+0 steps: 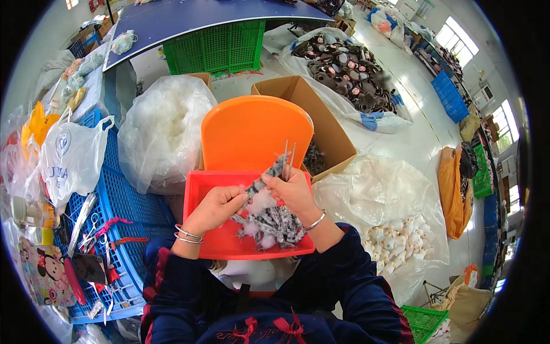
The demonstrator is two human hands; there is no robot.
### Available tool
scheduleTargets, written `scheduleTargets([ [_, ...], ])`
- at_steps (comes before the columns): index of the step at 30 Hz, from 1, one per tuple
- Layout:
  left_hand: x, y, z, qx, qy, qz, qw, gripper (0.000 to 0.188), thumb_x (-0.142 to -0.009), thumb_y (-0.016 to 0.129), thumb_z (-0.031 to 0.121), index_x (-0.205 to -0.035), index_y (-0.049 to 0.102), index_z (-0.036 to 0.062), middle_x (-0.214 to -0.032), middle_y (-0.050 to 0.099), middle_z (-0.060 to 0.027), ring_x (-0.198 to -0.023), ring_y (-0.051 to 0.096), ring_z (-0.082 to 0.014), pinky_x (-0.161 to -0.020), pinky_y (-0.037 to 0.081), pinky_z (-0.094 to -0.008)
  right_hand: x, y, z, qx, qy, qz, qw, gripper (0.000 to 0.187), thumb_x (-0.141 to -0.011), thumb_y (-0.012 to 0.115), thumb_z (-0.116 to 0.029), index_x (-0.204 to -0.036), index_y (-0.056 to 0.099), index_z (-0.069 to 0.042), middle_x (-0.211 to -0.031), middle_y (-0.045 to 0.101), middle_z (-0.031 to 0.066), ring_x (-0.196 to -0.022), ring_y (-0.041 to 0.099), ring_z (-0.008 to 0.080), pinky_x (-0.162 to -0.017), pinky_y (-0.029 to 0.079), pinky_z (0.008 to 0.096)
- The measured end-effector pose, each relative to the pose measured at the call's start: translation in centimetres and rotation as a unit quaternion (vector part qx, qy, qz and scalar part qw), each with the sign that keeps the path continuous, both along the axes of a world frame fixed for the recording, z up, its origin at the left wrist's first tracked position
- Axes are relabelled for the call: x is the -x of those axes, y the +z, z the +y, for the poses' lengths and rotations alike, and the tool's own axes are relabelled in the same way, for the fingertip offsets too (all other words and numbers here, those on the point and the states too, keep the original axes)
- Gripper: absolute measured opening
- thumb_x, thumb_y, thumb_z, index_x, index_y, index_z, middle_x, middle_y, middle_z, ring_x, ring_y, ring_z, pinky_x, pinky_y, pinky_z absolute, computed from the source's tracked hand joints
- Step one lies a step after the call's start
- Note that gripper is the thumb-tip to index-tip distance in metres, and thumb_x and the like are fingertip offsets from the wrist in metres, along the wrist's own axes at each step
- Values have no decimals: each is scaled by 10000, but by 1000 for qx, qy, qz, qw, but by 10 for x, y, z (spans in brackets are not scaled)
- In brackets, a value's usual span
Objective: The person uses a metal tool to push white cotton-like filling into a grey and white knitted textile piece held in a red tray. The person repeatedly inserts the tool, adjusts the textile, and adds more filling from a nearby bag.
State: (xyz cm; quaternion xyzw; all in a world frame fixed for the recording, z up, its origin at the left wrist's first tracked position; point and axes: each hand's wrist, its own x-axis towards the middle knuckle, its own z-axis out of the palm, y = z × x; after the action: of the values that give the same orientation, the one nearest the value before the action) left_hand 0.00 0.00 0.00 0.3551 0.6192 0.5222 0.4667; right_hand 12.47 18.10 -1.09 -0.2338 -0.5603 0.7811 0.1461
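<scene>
Lying in the red tray [220, 242] are fuzzy gray pieces [276, 225].

A narrow, mottled grey-and-black plush piece [276, 168] slants over a red tray [195, 192], beside a slender two-pronged metal tool [293, 153].

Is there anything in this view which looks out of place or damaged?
Nothing looks clearly damaged, including the gray fuzzy piece held by the left hand and the right hand. Only mildly untidy: on the blue crates at left, scissors lie jumbled with other items rather than neatly together.
</scene>
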Motion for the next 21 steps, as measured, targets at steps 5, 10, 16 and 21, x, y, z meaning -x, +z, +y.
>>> scheduleTargets([
  [5, 2, -2, -4, -9, -6, 23, 1000, 288, -1002, 509, 251, -785, 528, 63, -645, 470, 61, -518, 405, -21, -434, 355, -201, -7, 11, 14, -9, -27, 25, 999, 156, -872, 720, -147, -831, 616, -38, -662, 555, -25, -515, 445, 34, -461, 335, 198],
  [10, 6, -4, -6, -5, -16, 35, 999, 311, -1002, 494, 271, -770, 504, 64, -637, 460, 54, -512, 410, -23, -426, 361, -207, -9, 15, 15, -18, -20, 18, 999, 157, -890, 702, -153, -838, 626, -25, -675, 622, 32, -497, 476, 39, -456, 366, 188],
  [16, 8, 7, 0, 24, -21, 47, 998, 308, -1001, 504, 214, -753, 508, 31, -653, 479, 31, -618, 430, -58, -591, 386, -226, -8, 17, 19, -3, -43, 23, 999, 141, -892, 692, -127, -842, 622, -16, -654, 609, 25, -484, 470, 46, -453, 363, 199],
  [21, 11, -5, -3, -16, -20, 55, 998, 313, -987, 488, 290, -820, 565, 37, -656, 493, 34, -526, 434, -40, -427, 390, -220, -7, 10, 21, 11, -37, 26, 999, 130, -900, 680, -120, -865, 623, -9, -648, 591, 26, -470, 442, 40, -436, 342, 202],
])
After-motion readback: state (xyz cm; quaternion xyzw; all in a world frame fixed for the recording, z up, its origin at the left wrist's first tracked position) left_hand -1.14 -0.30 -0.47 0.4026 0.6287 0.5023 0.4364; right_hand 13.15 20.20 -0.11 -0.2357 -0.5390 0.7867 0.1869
